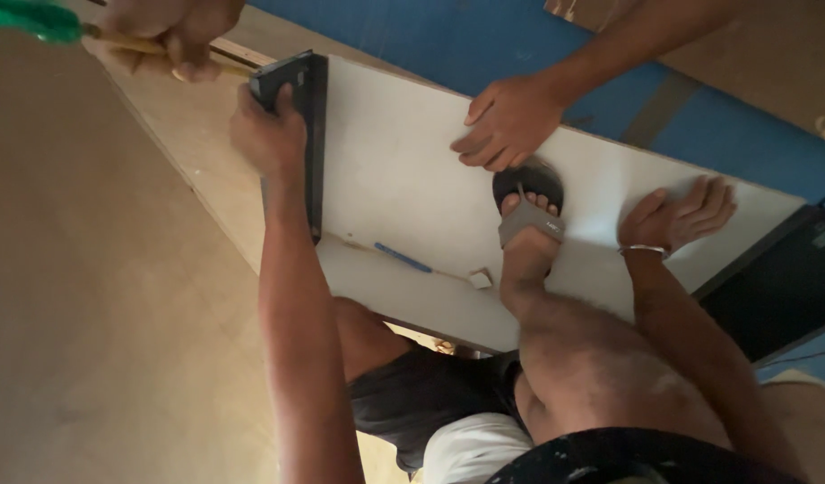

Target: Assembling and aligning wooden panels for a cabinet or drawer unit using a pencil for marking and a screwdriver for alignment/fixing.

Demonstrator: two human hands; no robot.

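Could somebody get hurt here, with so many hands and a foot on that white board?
Maybe. The left hand grips the dark square right beside another person's hand working a green-handled tool, which could slip onto the knuckles. The right hand lies flat on the white board, and the sandalled foot presses near a second helper's hand; if the board shifts, those fingers could get pinched.

The left hand [267, 134] grips a dark try square [310, 134], fingers over its corner, on a white board [403, 170]. The right hand [677, 218] lies flat, a sandalled foot [529, 215] beside its fingers.
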